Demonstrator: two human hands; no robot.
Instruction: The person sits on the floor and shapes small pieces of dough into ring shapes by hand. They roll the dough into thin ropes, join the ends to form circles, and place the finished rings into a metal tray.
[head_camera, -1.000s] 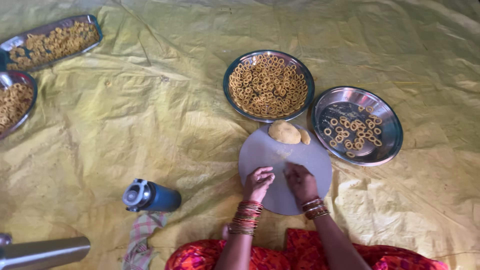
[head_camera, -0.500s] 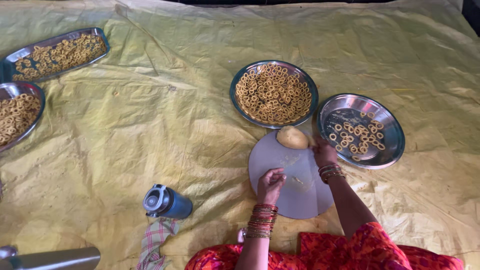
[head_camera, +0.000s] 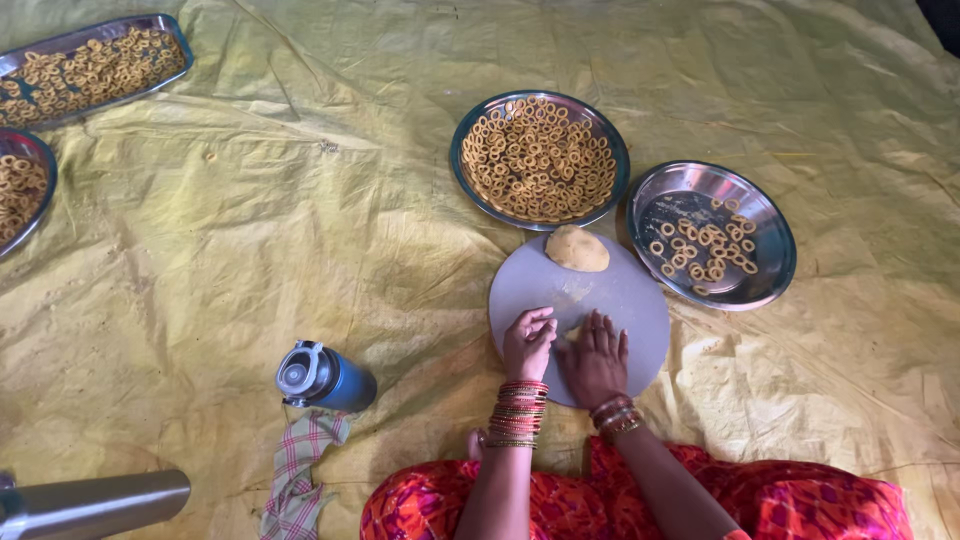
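While we sit on the yellow sheet (head_camera: 250, 230) spread over the floor, both our hands work low on the round grey board (head_camera: 620, 295). Our left hand (head_camera: 527, 343) curls its fingers loosely around a small bit of dough (head_camera: 572, 331), which peeps out between the two hands; our right hand (head_camera: 595, 358) lies flat, palm down, fingers together, pressing beside or partly over that same bit. Neither grip is tight: the left is half closed and the right is spread flat, holding nothing.

At the far edge of the board rests the larger dough lump (head_camera: 577, 248), pale yellow and rounded. We judge this dough soft, light and pliable, slightly tacky, so it would dent or tear if pinched hard; a small piece is best taken with the fingertips and rolled under the flat palm.

Beyond the board sits a round steel plate (head_camera: 470, 175) crowded with dough rings (head_camera: 538, 158), and to its right a second steel plate (head_camera: 780, 265) carries only a few rings (head_camera: 700, 250). These rings look thin and fragile, best lifted gently from underneath.

Left of us a blue bottle (head_camera: 325, 378) lies on a checked cloth (head_camera: 300, 465), well apart from the board. Two more trays (head_camera: 90, 65) of rings lie at the far left.
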